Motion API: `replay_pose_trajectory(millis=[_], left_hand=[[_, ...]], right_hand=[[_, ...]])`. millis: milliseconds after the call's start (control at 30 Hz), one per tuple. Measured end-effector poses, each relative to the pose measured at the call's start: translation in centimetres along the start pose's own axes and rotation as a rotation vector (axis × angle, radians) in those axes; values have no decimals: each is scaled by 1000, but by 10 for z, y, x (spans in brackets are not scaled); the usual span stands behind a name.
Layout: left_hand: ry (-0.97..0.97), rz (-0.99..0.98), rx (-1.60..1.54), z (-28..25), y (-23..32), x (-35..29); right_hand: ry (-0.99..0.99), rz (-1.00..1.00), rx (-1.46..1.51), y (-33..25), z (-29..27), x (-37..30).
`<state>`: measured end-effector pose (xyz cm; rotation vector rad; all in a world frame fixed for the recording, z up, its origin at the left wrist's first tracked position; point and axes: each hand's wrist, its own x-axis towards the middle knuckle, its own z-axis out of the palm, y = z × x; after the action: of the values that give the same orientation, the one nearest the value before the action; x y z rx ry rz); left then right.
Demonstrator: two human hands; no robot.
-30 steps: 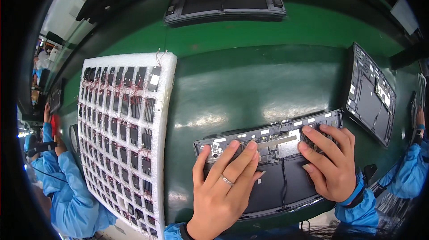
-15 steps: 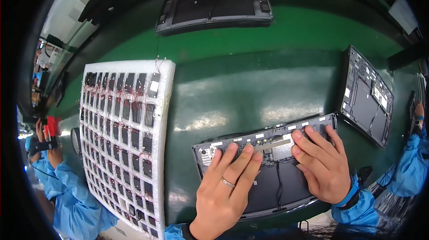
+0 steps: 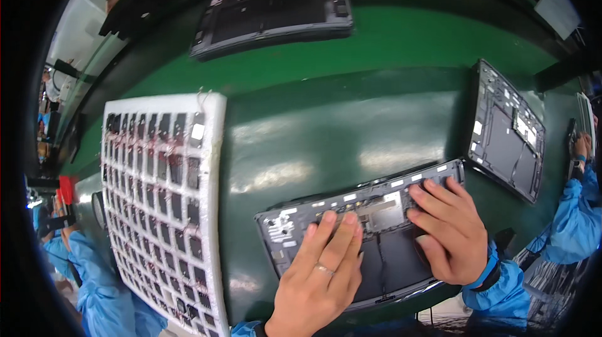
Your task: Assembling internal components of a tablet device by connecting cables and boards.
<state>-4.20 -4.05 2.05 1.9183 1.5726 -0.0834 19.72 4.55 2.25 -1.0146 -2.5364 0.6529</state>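
My left hand point(image 3: 320, 277), with a ring on one finger, rests with its fingers stretched over the left half of an opened laptop base point(image 3: 351, 258). Across the right half lies my right hand point(image 3: 453, 236), fingers spread, their tips near the upper edge. Between the hands a silver metal plate point(image 3: 381, 213), a strip of circuit board and dark battery packs show inside the shell. A black cable point(image 3: 380, 262) runs down the middle of the packs. Neither hand grips anything, and my palms and fingers cover parts of the inside.
A white foam tray point(image 3: 216, 149) full of small black parts with red wires stands to the left. Similar opened bases lie on the green bench, one at the far side point(image 3: 269, 17), one at the right point(image 3: 508, 130). Co-workers in blue sleeves point(image 3: 570, 218) sit at both sides.
The whole view has shifted a little, so the tray and the far base appear further left. My left fingers have drawn slightly off the metal plate. A person's arms now show at the top left.
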Motion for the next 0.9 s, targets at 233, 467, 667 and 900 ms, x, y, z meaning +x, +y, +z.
replay_pose_trajectory(millis=[233,467,667,900], left_hand=[[622,163,-12,21,-5,-3],[714,122,100,27,-2,3],[634,84,210,29,3,3],[627,0,96,22,15,-1]], right_hand=[[99,49,46,6,2,-6],[64,18,17,7,2,-7],[45,2,-58,3,3,-6],[51,26,-20,4,2,-2]])
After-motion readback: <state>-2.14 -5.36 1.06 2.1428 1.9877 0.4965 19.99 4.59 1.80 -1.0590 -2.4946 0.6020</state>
